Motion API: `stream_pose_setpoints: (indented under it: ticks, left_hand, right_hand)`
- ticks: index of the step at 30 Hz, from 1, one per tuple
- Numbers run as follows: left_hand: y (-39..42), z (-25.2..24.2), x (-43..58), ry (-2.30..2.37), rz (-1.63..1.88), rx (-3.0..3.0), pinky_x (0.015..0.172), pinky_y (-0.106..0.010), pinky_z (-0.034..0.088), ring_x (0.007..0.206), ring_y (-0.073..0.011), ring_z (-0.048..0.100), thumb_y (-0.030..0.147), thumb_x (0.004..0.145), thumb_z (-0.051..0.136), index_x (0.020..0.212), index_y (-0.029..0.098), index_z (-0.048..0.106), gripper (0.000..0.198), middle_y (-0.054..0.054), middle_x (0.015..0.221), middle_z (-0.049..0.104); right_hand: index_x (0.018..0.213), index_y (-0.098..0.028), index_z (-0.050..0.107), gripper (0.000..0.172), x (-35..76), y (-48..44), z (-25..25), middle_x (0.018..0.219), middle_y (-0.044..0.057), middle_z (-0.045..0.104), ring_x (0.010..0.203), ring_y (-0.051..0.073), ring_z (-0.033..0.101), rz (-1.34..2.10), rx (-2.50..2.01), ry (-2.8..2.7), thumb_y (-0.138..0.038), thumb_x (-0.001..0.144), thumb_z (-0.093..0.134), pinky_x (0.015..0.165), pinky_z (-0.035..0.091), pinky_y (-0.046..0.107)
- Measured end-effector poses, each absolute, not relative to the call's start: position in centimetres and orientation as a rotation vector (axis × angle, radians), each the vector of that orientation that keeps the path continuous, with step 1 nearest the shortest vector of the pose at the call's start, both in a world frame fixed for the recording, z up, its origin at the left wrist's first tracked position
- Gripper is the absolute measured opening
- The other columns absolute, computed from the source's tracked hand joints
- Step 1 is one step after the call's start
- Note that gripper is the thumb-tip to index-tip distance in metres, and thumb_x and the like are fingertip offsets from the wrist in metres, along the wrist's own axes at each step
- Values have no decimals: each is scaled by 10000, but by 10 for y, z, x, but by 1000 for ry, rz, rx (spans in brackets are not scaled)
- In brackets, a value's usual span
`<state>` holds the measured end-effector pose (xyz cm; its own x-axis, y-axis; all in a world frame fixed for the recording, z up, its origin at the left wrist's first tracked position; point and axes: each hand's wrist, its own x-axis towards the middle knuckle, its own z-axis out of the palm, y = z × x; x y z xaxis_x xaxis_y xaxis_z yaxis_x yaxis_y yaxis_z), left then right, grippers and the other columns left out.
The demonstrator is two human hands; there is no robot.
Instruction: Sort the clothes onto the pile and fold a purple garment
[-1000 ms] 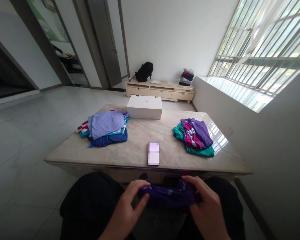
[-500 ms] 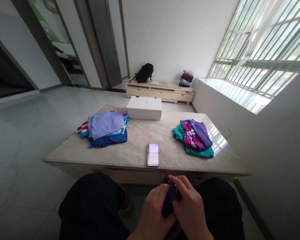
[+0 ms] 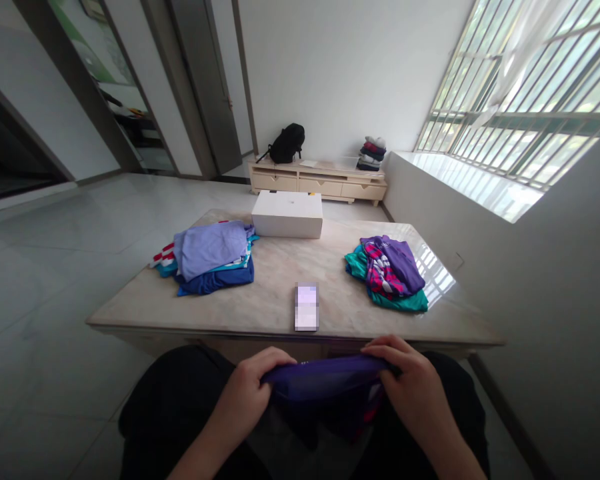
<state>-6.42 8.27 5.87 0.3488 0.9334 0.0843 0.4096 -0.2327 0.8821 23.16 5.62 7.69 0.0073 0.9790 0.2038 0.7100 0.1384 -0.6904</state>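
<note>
While half a second earlier both hands had been bunched together around a wadded purple cloth, they had by this moment drawn apart, and the garment (image 3: 325, 381) was pulled out into a wide, flat band between them. A second earlier it had been held in much the same spread way. The work in hand therefore seemed to be a spell of gathering and re-stretching one piece, and it had not yet been set down.

The left hand (image 3: 247, 392) gripped the garment's left end, with the fingers curled over the top edge and closed tight on the cloth. The right hand (image 3: 414, 387) did the same at the right end, knuckles up, pinching the edge between fingers and thumb. Both forearms reached in from the bottom of the view, with the wrists roughly level.

The garment hung over the person's lap (image 3: 180, 407), just below the near edge of the table (image 3: 280, 270) and not resting on it. A trace of red pattern showed beneath its right side.

On the table a phone (image 3: 307, 307) lay near the front edge. A left pile (image 3: 213, 257) of folded blue and lilac clothes and a right pile (image 3: 390, 270) in teal, plaid and purple sat well apart. A white box (image 3: 287, 213) stood at the back.
</note>
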Motion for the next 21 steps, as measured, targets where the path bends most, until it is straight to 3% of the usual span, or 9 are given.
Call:
stream_pose_setpoints:
  ticks: [7, 16, 21]
  left_hand:
    - [99, 63, -99, 1299, 835, 1851, 905, -324, 494, 950, -237, 688, 96, 711, 445, 882, 216, 754, 373, -36, 957, 757]
    - [97, 61, -104, 1435, 782, 1781, 664, -262, 477, 719, -212, 645, 173, 747, 489, 700, 200, 655, 174, 7, 698, 682]
    - [100, 62, -107, 1454, 821, 1806, 748, -286, 522, 780, -233, 690, 216, 762, 526, 774, 200, 699, 175, -5, 766, 736]
  right_hand:
    - [930, -271, 822, 391, 258, 79, 72, 1049, 39, 766, 978, 257, 701, 758, -1590, -1738, -164, 767, 484, 880, 533, 350]
    - [1004, -212, 779, 403, 251, 83, 64, 1002, 44, 794, 979, 254, 727, 1014, -1494, -1529, -155, 731, 489, 888, 550, 354]
    - [894, -194, 764, 341, 248, 85, 72, 860, 21, 752, 838, 225, 677, 993, -1516, -1641, -173, 745, 458, 751, 500, 296]
